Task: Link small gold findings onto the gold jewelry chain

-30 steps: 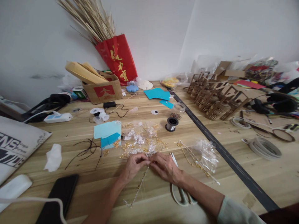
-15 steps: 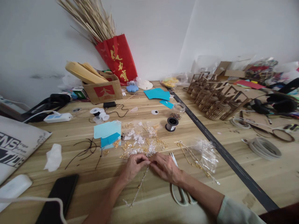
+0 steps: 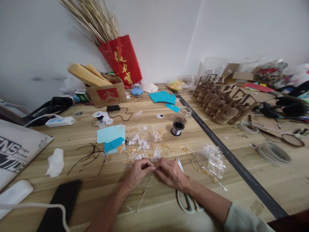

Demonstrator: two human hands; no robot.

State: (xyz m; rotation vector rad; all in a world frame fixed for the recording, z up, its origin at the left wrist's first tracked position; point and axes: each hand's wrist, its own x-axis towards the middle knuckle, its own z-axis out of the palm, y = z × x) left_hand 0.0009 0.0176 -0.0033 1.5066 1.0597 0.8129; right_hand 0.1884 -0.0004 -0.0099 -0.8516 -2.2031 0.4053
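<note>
My left hand (image 3: 140, 174) and my right hand (image 3: 170, 172) meet above the near middle of the table, fingertips pinched together. From between them a beaded strand (image 3: 144, 195) hangs down toward me, its lower end bent to the left; a thin clear thread shows beside it. The left fingers are closed on the strand's upper end. What the right fingertips pinch is too small and covered to make out. Just beyond the hands lie silver beads (image 3: 155, 153) and gold beads (image 3: 130, 150). Scissors (image 3: 188, 203) with pale handles lie partly under my right forearm.
A wire spool (image 3: 177, 128) and a glass jar (image 3: 185, 112) stand beyond the beads. Gold and silver chains (image 3: 199, 162) lie right, beside plastic bags (image 3: 213, 159). A phone (image 3: 60, 204) is at near left. Wooden lantern-like frames (image 3: 217, 103) stand at back right.
Almost nothing differs. Both hands keep their pinch in the same place, and the hanging strand has barely shifted.
</note>
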